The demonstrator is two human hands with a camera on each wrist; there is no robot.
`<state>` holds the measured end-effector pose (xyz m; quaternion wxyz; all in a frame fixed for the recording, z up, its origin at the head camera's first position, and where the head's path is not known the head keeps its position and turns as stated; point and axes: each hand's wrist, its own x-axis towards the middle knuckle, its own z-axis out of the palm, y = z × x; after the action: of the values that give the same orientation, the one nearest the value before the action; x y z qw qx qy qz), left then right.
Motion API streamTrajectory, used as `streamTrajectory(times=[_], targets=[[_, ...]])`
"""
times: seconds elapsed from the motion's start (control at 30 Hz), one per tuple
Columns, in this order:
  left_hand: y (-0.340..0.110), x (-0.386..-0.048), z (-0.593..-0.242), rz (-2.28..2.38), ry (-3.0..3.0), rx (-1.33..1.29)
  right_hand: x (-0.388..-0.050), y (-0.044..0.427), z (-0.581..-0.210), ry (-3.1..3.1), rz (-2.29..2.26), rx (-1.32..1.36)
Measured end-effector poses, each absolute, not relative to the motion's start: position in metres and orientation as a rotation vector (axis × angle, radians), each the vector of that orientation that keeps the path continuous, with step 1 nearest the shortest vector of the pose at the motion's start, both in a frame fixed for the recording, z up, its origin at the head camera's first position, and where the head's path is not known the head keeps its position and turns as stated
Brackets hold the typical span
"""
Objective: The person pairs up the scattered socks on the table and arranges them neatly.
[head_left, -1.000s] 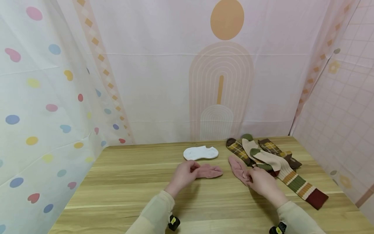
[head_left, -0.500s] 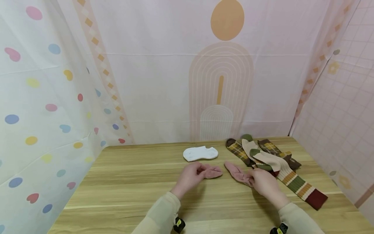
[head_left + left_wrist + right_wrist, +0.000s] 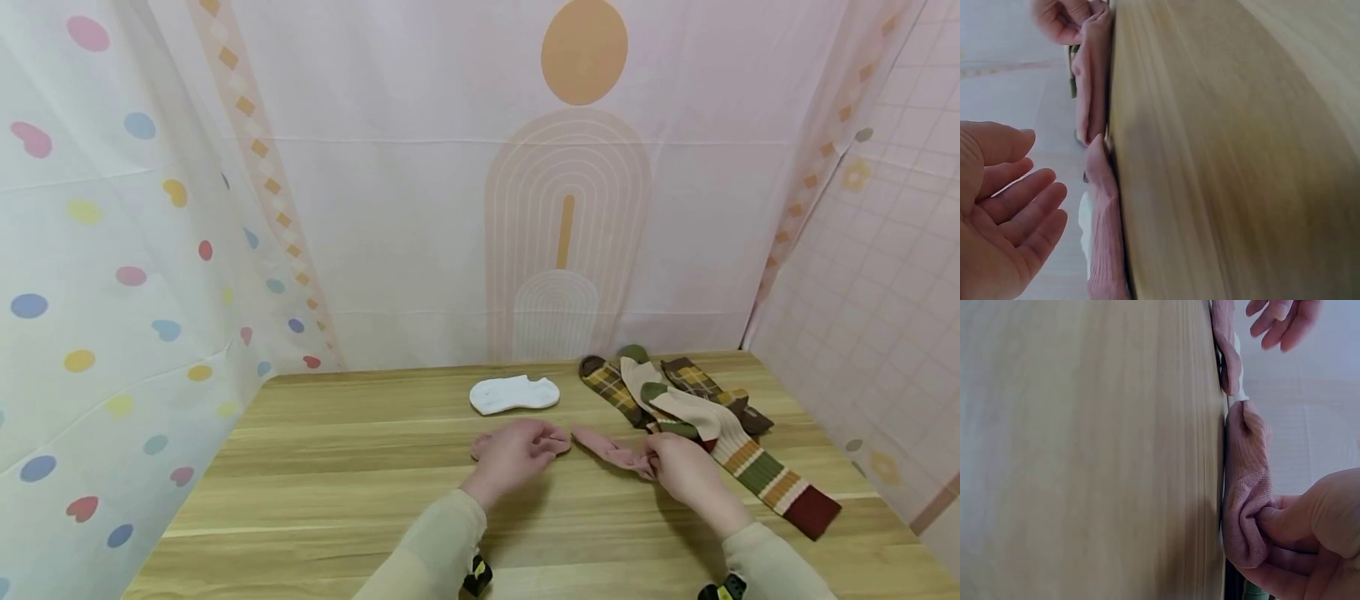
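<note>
Two pink ankle socks lie end to end on the wooden table in the head view. My left hand hovers over the left pink sock and hides its middle. In the left wrist view, the loosely bent fingers hold nothing and stand apart from that sock. My right hand pinches the near end of the right pink sock between thumb and fingers. The right wrist view shows folds in this sock beside the thumb. Behind the pink pair lies a white low-cut sock.
At the right lies a heap of longer socks: a brown plaid sock, another plaid sock and a striped cream sock reaching toward the front right. A patterned curtain hangs behind the table.
My left hand has let go of the left pink sock's end and moved right over it. My right hand has swung its pink sock's far end left and nearer.
</note>
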<state>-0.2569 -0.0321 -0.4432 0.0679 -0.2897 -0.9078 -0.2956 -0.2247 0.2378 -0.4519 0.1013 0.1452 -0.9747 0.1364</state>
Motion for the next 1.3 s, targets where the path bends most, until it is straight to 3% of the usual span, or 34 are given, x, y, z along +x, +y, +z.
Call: streamTrajectory(times=[0.5,1.3], targets=[[-0.013,-0.264,-0.453,-0.717,-2.669,-1.037,-0.226,0.245,-0.452,-2.929,0.544,0.514],[0.016,-0.266,-0.460,-0.581,-2.759,-1.042,-0.226,0.247,-0.451,-2.937,0.549,0.516]])
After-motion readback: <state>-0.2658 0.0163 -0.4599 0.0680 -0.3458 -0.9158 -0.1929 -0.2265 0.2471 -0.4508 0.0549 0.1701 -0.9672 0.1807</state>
